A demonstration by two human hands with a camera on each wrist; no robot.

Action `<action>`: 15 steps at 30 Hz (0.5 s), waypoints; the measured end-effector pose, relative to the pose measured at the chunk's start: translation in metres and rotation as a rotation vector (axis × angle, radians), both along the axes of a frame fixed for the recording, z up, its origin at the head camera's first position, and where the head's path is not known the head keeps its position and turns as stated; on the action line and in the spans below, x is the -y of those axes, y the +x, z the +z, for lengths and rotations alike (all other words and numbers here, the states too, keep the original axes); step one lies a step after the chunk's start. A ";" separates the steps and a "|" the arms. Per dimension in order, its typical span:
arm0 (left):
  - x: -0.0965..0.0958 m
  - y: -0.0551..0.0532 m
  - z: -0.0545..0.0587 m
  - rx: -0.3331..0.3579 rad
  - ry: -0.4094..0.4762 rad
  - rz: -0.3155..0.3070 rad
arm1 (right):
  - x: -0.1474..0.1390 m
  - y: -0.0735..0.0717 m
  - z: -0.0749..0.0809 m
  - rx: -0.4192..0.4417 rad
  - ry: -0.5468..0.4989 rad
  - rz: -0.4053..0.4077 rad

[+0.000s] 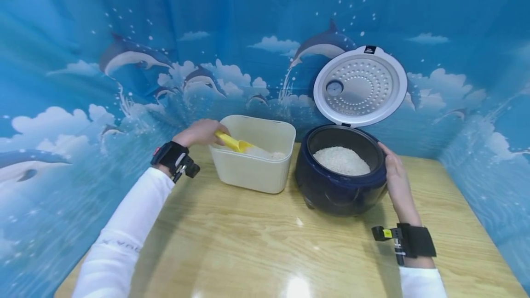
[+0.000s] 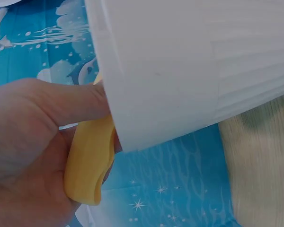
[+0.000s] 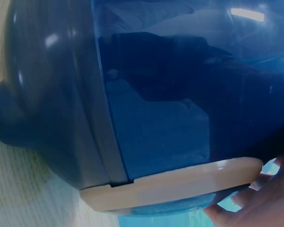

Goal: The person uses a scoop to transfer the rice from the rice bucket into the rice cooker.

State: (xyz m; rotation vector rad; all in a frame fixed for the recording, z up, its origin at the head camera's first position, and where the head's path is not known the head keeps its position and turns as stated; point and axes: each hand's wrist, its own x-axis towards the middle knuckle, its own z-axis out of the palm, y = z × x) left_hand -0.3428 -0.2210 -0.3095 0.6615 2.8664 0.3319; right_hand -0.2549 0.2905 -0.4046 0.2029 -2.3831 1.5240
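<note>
My left hand [image 1: 204, 132] grips the handle of a yellow scoop [image 1: 233, 142] over the near-left rim of a cream bin [image 1: 252, 171]. The scoop's bowl reaches down into the bin, where white rice [image 1: 276, 155] shows. In the left wrist view the yellow handle [image 2: 87, 161] lies between thumb and fingers beside the bin's wall [image 2: 161, 71]. My right hand [image 1: 398, 180] rests along the right side of a dark blue rice cooker [image 1: 337, 194], its fingers extended against the upper edge. White rice [image 1: 342, 160] fills part of the cooker's pot.
The cooker's round silver lid [image 1: 360, 87] stands raised at the back. Bin and cooker sit side by side on a wooden table [image 1: 248, 238]. A blue curtain [image 1: 248, 8] printed with dolphins and clouds hangs close behind and along both sides.
</note>
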 end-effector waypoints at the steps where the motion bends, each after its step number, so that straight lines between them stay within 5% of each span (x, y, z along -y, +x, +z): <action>1: 0.002 0.001 -0.001 -0.001 0.016 0.009 | 0.000 0.000 0.000 0.000 -0.001 0.002; 15: 0.020 0.020 -0.009 -0.054 0.241 0.180 | 0.001 0.003 0.001 -0.003 -0.001 0.015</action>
